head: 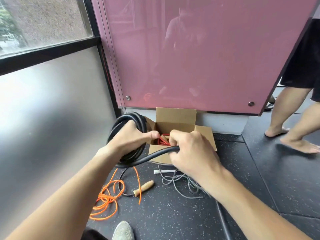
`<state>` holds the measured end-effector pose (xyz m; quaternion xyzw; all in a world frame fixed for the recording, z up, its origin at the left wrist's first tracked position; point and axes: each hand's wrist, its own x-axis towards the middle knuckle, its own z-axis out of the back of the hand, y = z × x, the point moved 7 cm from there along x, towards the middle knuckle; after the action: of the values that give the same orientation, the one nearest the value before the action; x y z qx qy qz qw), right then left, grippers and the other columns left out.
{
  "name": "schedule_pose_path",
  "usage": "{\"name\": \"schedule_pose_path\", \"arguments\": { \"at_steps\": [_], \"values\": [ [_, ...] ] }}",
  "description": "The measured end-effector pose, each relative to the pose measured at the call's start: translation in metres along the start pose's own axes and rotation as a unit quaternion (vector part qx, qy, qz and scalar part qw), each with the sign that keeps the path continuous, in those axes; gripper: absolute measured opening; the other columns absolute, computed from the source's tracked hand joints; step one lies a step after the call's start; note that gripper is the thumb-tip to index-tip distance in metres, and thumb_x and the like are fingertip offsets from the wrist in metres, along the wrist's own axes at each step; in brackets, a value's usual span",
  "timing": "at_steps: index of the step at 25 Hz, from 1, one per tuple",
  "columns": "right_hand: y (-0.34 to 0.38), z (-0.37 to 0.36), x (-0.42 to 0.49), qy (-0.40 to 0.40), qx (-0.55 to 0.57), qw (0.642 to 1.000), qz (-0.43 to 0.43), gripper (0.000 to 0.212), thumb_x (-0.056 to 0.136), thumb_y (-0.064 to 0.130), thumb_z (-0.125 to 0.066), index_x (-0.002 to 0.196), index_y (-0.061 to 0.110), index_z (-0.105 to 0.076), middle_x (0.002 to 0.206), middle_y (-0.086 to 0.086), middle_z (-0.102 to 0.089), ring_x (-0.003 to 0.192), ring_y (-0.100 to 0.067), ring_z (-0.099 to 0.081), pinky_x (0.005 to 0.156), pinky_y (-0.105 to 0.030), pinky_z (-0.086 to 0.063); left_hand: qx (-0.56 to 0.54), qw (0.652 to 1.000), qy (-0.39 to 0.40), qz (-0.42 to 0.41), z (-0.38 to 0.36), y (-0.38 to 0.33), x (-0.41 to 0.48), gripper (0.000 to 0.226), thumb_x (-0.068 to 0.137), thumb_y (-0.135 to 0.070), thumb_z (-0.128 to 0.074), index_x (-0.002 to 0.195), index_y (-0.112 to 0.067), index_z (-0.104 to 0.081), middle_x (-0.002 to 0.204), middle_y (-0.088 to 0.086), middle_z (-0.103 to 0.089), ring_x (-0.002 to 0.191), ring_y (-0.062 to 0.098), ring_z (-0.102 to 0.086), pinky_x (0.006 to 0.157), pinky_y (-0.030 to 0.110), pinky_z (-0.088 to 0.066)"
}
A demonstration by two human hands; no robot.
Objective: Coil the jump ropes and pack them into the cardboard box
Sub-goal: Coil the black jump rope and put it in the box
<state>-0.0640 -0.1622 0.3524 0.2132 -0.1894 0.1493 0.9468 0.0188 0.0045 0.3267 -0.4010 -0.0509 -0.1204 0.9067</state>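
Note:
A thick black jump rope (131, 118) is wound into a coil held up in front of the open cardboard box (175, 115). My left hand (131, 137) passes through the coil and grips it. My right hand (188, 151) is closed on the loose black end that runs out from the coil's bottom. A coiled red rope (162, 142) lies inside the box. On the floor lie a tangled orange rope (107, 196) with a wooden handle (143, 187), and a grey rope (183, 182) with a white handle (164, 171).
The box stands against a pink glass panel (199, 58) on a dark speckled rubber floor (173, 213). A frosted window wall (52, 110) runs on the left. A barefoot person's legs (294, 122) stand at the right. My shoe (123, 231) shows at the bottom.

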Motion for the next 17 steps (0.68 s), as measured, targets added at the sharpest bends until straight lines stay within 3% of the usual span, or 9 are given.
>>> {"name": "schedule_pose_path", "arguments": {
  "at_steps": [1, 3, 5, 6, 9, 12, 14, 15, 17],
  "values": [
    [-0.006, 0.009, 0.003, -0.036, -0.020, 0.999, 0.010, 0.012, 0.067, 0.013, -0.063, 0.073, 0.017, -0.053, 0.054, -0.003, -0.055, 0.057, -0.035, -0.054, 0.050, -0.034, -0.045, 0.014, 0.994, 0.106, -0.012, -0.022, -0.012, -0.009, 0.073, 0.053, -0.084, -0.059, 0.064, -0.012, -0.054, 0.057, -0.005, -0.051, 0.052, 0.006, -0.042, 0.057, 0.028, -0.043],
    [-0.016, 0.019, 0.006, -0.077, -0.055, 0.995, 0.027, 0.020, 0.062, 0.009, -0.068, 0.068, 0.017, -0.050, 0.048, -0.001, -0.052, 0.048, -0.036, -0.050, 0.044, -0.030, -0.038, -0.050, 0.949, 0.308, -0.035, -0.062, -0.037, -0.035, 0.080, 0.048, -0.094, -0.057, 0.062, -0.015, -0.057, 0.056, -0.006, -0.061, 0.049, 0.006, -0.054, 0.056, 0.024, -0.049],
    [-0.024, 0.026, 0.006, -0.110, -0.074, 0.990, 0.040, 0.021, 0.066, 0.009, -0.068, 0.068, 0.017, -0.049, 0.046, 0.002, -0.049, 0.043, -0.033, -0.045, 0.043, -0.028, -0.035, -0.156, 0.899, 0.409, -0.024, -0.081, -0.056, -0.055, 0.075, 0.055, -0.082, -0.071, 0.063, -0.009, -0.057, 0.054, 0.006, -0.061, 0.048, 0.019, -0.056, 0.051, 0.025, -0.045],
    [-0.027, 0.031, 0.007, -0.130, -0.076, 0.987, 0.047, 0.018, 0.070, 0.010, -0.065, 0.069, 0.018, -0.049, 0.046, 0.004, -0.045, 0.043, -0.032, -0.040, 0.043, -0.027, -0.035, -0.193, 0.881, 0.431, -0.013, -0.085, -0.062, -0.060, 0.068, 0.061, -0.065, -0.078, 0.069, -0.002, -0.055, 0.053, 0.011, -0.057, 0.047, 0.024, -0.052, 0.049, 0.027, -0.042],
    [-0.046, 0.038, 0.013, -0.185, -0.082, 0.978, 0.049, 0.012, 0.076, 0.014, -0.061, 0.070, 0.018, -0.051, 0.047, 0.005, -0.045, 0.044, -0.031, -0.041, 0.045, -0.029, -0.035, -0.317, 0.815, 0.485, -0.001, -0.090, -0.087, -0.082, 0.040, 0.067, -0.025, -0.065, 0.085, 0.006, -0.049, 0.049, 0.007, -0.047, 0.039, 0.018, -0.042, 0.042, 0.022, -0.037],
    [-0.109, 0.039, 0.025, -0.177, -0.050, 0.980, -0.082, 0.027, 0.077, 0.010, -0.069, 0.066, 0.020, -0.046, 0.050, 0.001, -0.051, 0.050, -0.031, -0.048, 0.048, -0.028, -0.033, -0.491, 0.667, 0.560, -0.017, -0.079, -0.117, -0.112, 0.033, 0.063, -0.013, -0.066, 0.091, -0.006, -0.051, 0.051, 0.001, -0.047, 0.042, 0.013, -0.043, 0.041, 0.022, -0.031],
    [-0.140, 0.021, 0.023, -0.096, -0.030, 0.979, -0.177, 0.025, 0.079, 0.010, -0.064, 0.064, 0.019, -0.046, 0.054, -0.001, -0.054, 0.056, -0.031, -0.051, 0.048, -0.027, -0.033, -0.603, 0.572, 0.553, -0.059, -0.060, -0.136, -0.113, 0.036, 0.067, -0.015, -0.071, 0.093, -0.007, -0.047, 0.049, 0.002, -0.044, 0.043, 0.015, -0.041, 0.040, 0.027, -0.026],
    [-0.139, 0.004, 0.020, -0.039, -0.021, 0.980, -0.194, 0.022, 0.080, 0.013, -0.064, 0.065, 0.019, -0.049, 0.058, -0.002, -0.058, 0.059, -0.029, -0.055, 0.049, -0.027, -0.039, -0.641, 0.553, 0.525, -0.082, -0.050, -0.142, -0.105, 0.036, 0.069, -0.016, -0.070, 0.092, -0.007, -0.045, 0.048, 0.003, -0.041, 0.043, 0.017, -0.037, 0.039, 0.029, -0.024],
    [-0.110, -0.035, 0.012, 0.082, 0.029, 0.980, -0.180, 0.015, 0.078, 0.021, -0.067, 0.068, 0.020, -0.056, 0.066, -0.001, -0.066, 0.066, -0.025, -0.064, 0.058, -0.033, -0.054, -0.690, 0.559, 0.440, -0.131, -0.034, -0.146, -0.083, 0.036, 0.070, -0.016, -0.069, 0.091, -0.009, -0.041, 0.049, 0.003, -0.036, 0.043, 0.018, -0.032, 0.041, 0.028, -0.025]
  ]
}}
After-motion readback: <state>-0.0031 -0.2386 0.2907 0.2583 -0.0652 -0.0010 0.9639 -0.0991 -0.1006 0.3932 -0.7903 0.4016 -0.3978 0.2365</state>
